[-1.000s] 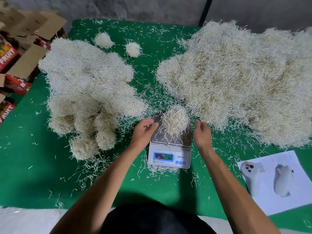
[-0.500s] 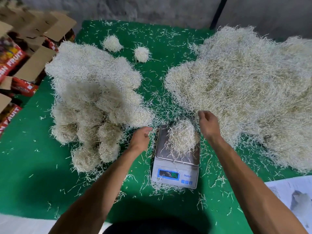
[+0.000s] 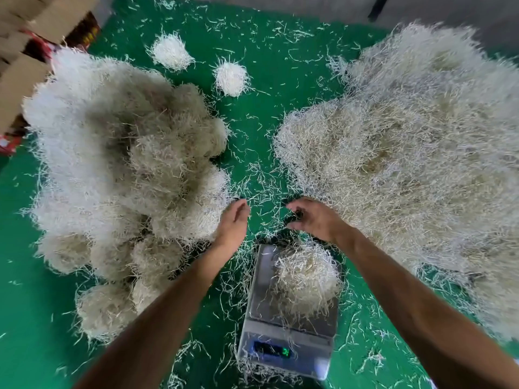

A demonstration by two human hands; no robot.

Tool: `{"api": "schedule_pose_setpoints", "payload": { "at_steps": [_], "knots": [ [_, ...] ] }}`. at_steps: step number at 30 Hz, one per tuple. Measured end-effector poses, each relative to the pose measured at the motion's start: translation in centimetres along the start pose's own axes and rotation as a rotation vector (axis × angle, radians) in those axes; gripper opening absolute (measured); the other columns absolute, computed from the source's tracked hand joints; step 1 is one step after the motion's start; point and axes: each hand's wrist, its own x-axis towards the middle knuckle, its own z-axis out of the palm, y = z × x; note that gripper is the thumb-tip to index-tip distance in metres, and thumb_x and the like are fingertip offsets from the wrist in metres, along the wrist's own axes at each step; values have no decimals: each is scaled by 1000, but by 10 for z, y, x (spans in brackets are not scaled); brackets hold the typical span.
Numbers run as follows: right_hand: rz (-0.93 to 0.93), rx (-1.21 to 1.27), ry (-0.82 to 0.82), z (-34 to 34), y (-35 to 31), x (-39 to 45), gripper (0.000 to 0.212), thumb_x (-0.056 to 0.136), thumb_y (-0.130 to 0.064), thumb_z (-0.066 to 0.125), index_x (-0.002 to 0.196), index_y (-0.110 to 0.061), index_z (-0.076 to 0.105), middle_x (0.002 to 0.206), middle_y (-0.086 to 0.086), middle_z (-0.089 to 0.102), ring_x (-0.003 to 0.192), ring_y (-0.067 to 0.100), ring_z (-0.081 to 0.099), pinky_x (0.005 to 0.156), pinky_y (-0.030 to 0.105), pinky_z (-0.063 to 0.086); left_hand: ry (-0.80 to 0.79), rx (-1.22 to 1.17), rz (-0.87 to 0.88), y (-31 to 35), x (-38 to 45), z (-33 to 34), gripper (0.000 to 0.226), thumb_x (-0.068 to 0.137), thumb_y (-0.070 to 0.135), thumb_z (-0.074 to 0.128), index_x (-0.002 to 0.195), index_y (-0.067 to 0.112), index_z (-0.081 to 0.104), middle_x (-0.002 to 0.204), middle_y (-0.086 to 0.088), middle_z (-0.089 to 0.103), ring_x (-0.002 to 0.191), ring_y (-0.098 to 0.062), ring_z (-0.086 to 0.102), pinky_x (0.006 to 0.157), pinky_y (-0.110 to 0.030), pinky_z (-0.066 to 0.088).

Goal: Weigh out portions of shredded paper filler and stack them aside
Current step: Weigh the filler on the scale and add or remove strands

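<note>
Steel scale [image 3: 292, 318] with paper wad [image 3: 307, 279], display digits perhaps "31"; both grips [image 3: 234, 220] [image 3: 311, 217] loose, empty

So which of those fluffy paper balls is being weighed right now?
The loose pale shredded-paper ball on the silver digital scale. The other balls lie on the green mat, either stacked at left or sitting alone farther back.

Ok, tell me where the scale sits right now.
In the head view, the scale sits low and centre on the green mat, between both forearms, with a paper portion on its platform.
</note>
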Motion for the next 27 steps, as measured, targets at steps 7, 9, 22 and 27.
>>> {"api": "schedule_pose_setpoints", "payload": {
  "at_steps": [7,9,22,27],
  "knots": [
    [-59,-453,-60,-5,15,-13,86,86,-24,80,158,-37,35,158,-5,17,101,11,62,77,25,61,-37,-24,109,5,4,-2,26,103,9,50,125,14,63,127,-5,63,110,-22,66,94,-39,57],
    [-37,-295,-34,-3,21,-19,69,90,-10,76,152,-25,49,158,0,26,109,17,61,83,17,57,-80,-99,64,13,-5,14,25,104,11,50,125,12,64,124,-4,68,105,-16,71,90,-34,59],
    [53,686,282,-53,-67,-55,20,90,-7,74,90,-26,81,104,-1,76,80,26,63,79,41,59,-171,-199,101,85,-47,20,39,97,2,60,134,17,59,132,-7,65,105,-19,71,90,-36,60],
    [-175,602,382,-89,-125,-87,11,93,-14,75,97,-5,76,85,13,69,74,18,60,73,31,58,-297,-176,187,144,-67,26,80,84,4,77,148,36,41,127,9,53,115,-17,63,97,-34,55]
  ]
}}
